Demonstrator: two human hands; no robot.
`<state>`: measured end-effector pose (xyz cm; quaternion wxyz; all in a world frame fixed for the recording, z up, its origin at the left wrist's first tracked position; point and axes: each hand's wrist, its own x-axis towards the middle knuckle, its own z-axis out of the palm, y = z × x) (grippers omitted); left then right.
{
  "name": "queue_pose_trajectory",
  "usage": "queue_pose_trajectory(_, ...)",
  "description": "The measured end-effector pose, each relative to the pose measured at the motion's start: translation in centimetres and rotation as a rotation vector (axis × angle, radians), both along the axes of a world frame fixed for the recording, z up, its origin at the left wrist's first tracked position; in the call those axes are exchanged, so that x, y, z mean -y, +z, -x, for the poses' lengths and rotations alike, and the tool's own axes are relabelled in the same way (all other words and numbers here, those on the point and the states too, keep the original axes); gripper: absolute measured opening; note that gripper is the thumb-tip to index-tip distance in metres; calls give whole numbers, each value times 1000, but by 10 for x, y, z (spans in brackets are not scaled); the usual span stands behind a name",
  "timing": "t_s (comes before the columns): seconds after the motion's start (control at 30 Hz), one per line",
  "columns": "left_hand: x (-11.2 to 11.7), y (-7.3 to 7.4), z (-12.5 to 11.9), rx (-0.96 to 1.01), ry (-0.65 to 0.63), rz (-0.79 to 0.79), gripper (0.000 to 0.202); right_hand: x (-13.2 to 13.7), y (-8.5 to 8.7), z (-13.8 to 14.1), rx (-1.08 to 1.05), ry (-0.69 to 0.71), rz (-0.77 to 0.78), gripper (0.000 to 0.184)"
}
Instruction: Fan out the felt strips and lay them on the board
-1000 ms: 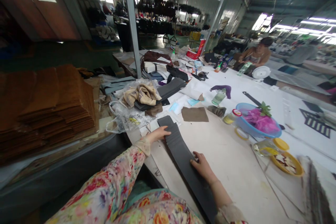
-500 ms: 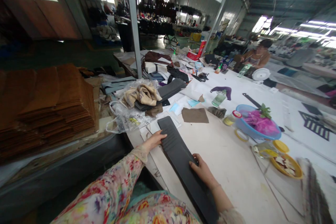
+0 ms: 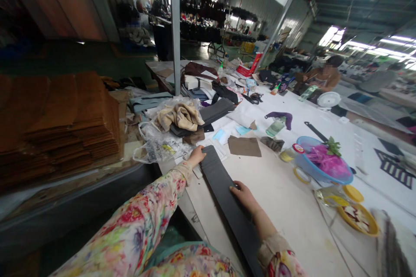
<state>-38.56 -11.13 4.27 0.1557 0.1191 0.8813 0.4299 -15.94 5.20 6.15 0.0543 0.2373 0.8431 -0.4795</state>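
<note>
A long stack of dark grey strips (image 3: 224,188), fabric or leather, lies slantwise on the white table in front of me. Several layered edges show at its far end. My left hand (image 3: 196,156) grips the far left corner, fingertips on top and the other fingers partly hidden. Midway along the right edge, my right hand (image 3: 246,199) holds the stack with bent fingers and thumb. The near end runs out of view beside my right sleeve. Just beyond the stack, a flat brown piece (image 3: 245,146) lies on the table.
Brown sheets (image 3: 65,117) are piled high at left. A beige cloth (image 3: 180,116) and plastic bag sit beyond my left hand. To the right are a blue basin (image 3: 325,175), a lidded jar (image 3: 291,152), a yellow bowl (image 3: 373,227) and a bottle (image 3: 275,127). A person sits across the table.
My left hand has moved towards the far end of the stack and closed on its corner. My right hand has shifted slightly along the right edge. The view has turned a little left.
</note>
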Motion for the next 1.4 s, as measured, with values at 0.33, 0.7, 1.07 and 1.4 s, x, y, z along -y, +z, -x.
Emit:
queue_pose_trajectory(0.33,-6,-11,17,-76,-54,215,41,0,-10,4,-14,-34,60,45)
queue_pose_trajectory(0.7,-2,-3,21,-136,-21,221,38,1,-5,2,-38,-49,179,51)
queue_pose_trajectory(1.07,-2,7,22,177,-1,-200,38,1,-10,6,-26,-59,134,44)
queue_pose_trajectory(1.4,19,2,-40,714,-195,-725,50,4,-15,5,-31,-40,-42,42)
